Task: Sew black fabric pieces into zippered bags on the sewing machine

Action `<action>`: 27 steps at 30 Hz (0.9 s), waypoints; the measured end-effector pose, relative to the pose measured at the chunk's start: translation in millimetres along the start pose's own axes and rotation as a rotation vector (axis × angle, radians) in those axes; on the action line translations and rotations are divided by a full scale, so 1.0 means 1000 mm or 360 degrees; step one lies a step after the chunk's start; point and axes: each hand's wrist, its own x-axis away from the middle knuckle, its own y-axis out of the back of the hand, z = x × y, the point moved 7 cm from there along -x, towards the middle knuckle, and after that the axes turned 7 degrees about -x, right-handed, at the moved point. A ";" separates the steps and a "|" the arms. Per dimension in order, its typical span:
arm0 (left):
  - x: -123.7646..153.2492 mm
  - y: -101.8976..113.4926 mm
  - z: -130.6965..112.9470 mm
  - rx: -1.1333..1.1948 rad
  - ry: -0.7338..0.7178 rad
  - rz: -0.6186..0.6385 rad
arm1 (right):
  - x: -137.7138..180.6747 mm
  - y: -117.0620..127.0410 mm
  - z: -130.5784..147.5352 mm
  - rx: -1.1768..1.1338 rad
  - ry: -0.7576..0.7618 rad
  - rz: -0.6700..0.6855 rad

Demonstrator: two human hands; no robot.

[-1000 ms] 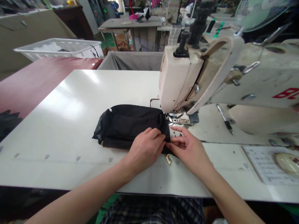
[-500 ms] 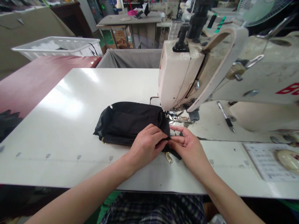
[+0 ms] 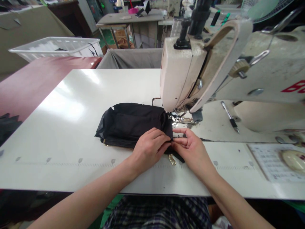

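Observation:
A black fabric pouch (image 3: 133,122) lies on the white sewing table, with a gold-toothed zipper along its near edge. Its right end reaches close to the presser foot (image 3: 182,120) of the sewing machine (image 3: 181,73). My left hand (image 3: 151,146) is closed on the pouch's near right corner, thumb and fingers pinching the cloth. Right beside it, my right hand (image 3: 190,148) pinches the same corner between thumb and fingers, its index finger stretched out. A gold zipper pull (image 3: 172,160) hangs out below the two hands. The exact fold under my fingertips is hidden.
A pen (image 3: 230,117) lies on the machine bed at right, near a calendar-like card (image 3: 269,165) with a round object on it. A white plastic basket (image 3: 57,43) stands at the back left on a reddish surface (image 3: 35,76). A grey cloth bin (image 3: 133,58) sits behind the table.
The camera view has shifted slightly. Both hands keep their pinch on the pouch corner, and the pouch lies practically where it was.

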 end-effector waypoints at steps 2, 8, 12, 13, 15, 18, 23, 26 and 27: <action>-0.001 0.000 0.001 0.0016 0.0019 0.0002 | 0.000 0.000 0.000 0.0011 -0.0002 -0.0005; -0.001 -0.003 -0.020 -0.0278 -0.0326 -0.0007 | 0.000 -0.001 0.000 0.0003 -0.0009 0.0011; 0.000 -0.001 -0.010 -0.0066 -0.0114 -0.0017 | 0.000 0.000 -0.001 -0.0016 -0.0022 0.0007; 0.001 0.000 -0.003 0.0019 0.0012 -0.0040 | 0.000 0.000 -0.001 -0.0011 -0.0024 0.0014; 0.003 0.000 0.008 0.0128 0.0196 -0.0039 | 0.000 -0.001 -0.001 -0.0001 -0.0024 0.0032; 0.003 -0.003 0.008 0.0160 0.0165 0.0012 | 0.000 -0.001 -0.001 -0.0005 -0.0029 0.0026; -0.001 -0.002 0.005 0.0236 0.0143 -0.0043 | 0.000 0.001 -0.001 0.0032 -0.0006 0.0002; -0.002 -0.001 0.004 0.0201 0.0115 -0.0071 | 0.000 0.001 -0.001 0.0054 -0.0005 0.0000; -0.002 0.000 0.001 0.0146 0.0041 -0.0078 | 0.000 0.001 -0.001 0.0054 -0.0007 0.0001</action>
